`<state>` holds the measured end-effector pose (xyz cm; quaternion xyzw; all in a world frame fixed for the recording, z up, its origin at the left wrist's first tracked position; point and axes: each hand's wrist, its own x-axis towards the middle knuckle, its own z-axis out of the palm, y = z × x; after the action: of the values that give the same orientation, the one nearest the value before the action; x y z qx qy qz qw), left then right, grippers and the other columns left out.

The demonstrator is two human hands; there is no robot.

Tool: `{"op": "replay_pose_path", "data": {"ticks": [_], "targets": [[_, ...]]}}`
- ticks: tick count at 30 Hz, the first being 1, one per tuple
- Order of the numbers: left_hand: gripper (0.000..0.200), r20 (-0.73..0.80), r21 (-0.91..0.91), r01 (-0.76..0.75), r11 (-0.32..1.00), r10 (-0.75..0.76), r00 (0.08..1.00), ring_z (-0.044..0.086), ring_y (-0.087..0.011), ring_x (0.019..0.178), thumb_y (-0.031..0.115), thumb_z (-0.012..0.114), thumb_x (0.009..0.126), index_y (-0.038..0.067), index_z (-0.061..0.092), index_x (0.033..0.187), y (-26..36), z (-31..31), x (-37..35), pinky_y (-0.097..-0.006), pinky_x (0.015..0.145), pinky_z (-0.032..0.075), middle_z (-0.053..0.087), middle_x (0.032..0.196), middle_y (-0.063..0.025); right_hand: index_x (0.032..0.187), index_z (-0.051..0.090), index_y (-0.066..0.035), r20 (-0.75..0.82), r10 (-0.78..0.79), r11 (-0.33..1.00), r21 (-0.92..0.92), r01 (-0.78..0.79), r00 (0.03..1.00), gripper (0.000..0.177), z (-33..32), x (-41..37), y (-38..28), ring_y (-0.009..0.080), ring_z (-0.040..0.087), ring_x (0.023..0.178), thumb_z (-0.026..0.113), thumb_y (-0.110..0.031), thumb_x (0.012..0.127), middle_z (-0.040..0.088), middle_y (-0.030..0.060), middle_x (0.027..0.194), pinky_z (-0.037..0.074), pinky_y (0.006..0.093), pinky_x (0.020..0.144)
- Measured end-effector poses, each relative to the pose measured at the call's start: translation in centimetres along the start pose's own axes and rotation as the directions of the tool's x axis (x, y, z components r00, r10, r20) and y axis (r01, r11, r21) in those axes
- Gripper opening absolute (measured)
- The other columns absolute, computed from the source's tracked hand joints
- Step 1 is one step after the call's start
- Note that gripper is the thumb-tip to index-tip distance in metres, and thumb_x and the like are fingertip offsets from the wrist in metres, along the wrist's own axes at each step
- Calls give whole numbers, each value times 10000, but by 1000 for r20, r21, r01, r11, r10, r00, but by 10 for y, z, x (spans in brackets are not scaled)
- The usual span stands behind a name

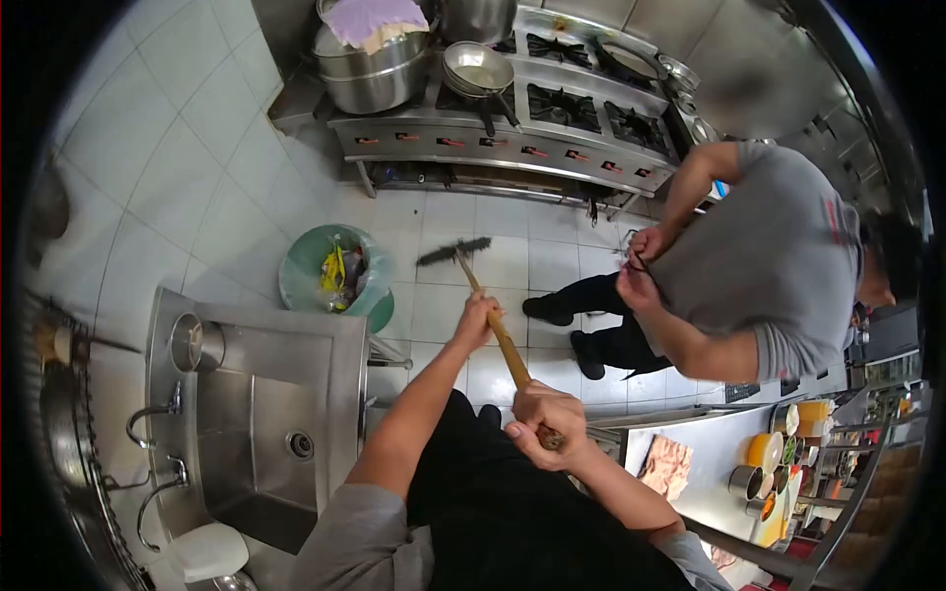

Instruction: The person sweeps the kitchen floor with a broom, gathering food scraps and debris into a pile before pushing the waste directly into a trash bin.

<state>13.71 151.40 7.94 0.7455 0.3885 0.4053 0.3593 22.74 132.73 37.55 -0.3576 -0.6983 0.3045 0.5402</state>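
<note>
A yellowish wooden handle (507,350) slants down and away from my body, ending in a dark-bristled brush head (453,251) on the tiled floor. Around the middle of the handle my left hand (477,320) is closed. My right hand (548,424) wraps the handle's near end, with the thumb pointing left. Left of the brush head stands a green bin (305,271) with a clear liner, holding yellow and dark waste.
A co-worker in a grey shirt (769,256) stands at the right, hands together. The stove (473,148) with pots and pans spans the back. At the left is a steel sink (251,424); a counter (705,433) with food containers is at the lower right.
</note>
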Motion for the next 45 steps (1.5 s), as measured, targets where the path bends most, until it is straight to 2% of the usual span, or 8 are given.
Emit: {"op": "replay_pose_path", "data": {"ticks": [7,16,18,22,28,34,41,45], "targets": [[113,154,-31,308,951,-299,942,542,-419,1039,61,710,832,21,619,778,-76,-39,108,-485,906,452,606,881,-241,693,465,-63,-125,72,997,30,-69,990,280,15,79,110,256,532,615,694,39,818,510,71,655,494,412,692],[183,190,381,53,923,-134,973,539,-392,1028,85,731,794,29,581,883,-176,-74,215,-456,883,470,598,955,-195,674,475,-52,-66,188,982,37,-186,980,257,19,164,222,234,529,578,647,55,833,534,56,632,514,425,725],[170,257,265,-237,935,168,952,558,-375,971,50,712,796,34,562,876,-190,-64,209,-436,861,481,577,978,-177,647,452,-54,-113,242,968,-39,-248,964,266,8,172,194,255,530,572,644,57,796,509,73,608,491,393,661],[145,293,-339,14,941,91,952,585,-302,907,27,693,818,56,570,888,-112,-17,121,-377,832,482,573,894,-127,593,450,-95,-19,370,927,-56,-370,929,331,-32,176,79,251,536,526,700,-1,788,485,47,564,418,352,512],[299,884,-300,287,910,152,442,567,-313,743,280,648,919,9,619,798,44,32,32,-425,703,450,580,761,-168,564,491,-45,-276,613,789,168,-591,740,372,-62,150,-46,254,554,523,800,-137,749,515,78,559,430,348,516],[141,867,-493,118,862,477,142,640,-387,830,169,646,852,29,657,848,82,74,16,-447,727,504,655,833,-182,637,446,-54,-625,388,889,59,-455,677,427,-59,109,-74,228,498,460,757,-255,850,500,73,519,439,366,491],[162,731,-254,-394,883,442,520,631,-386,893,22,677,735,55,693,893,28,168,135,-447,846,507,669,870,-175,724,479,-34,-735,225,891,-110,-440,640,250,-79,16,1,275,538,605,680,-88,862,523,110,642,487,410,650],[118,842,-37,-612,790,355,406,632,-399,865,66,680,748,7,663,849,11,213,164,-477,814,517,653,914,-225,695,483,-19,-803,169,887,-130,-444,572,232,-78,-17,86,273,542,621,621,32,875,521,110,653,470,393,692]]}}
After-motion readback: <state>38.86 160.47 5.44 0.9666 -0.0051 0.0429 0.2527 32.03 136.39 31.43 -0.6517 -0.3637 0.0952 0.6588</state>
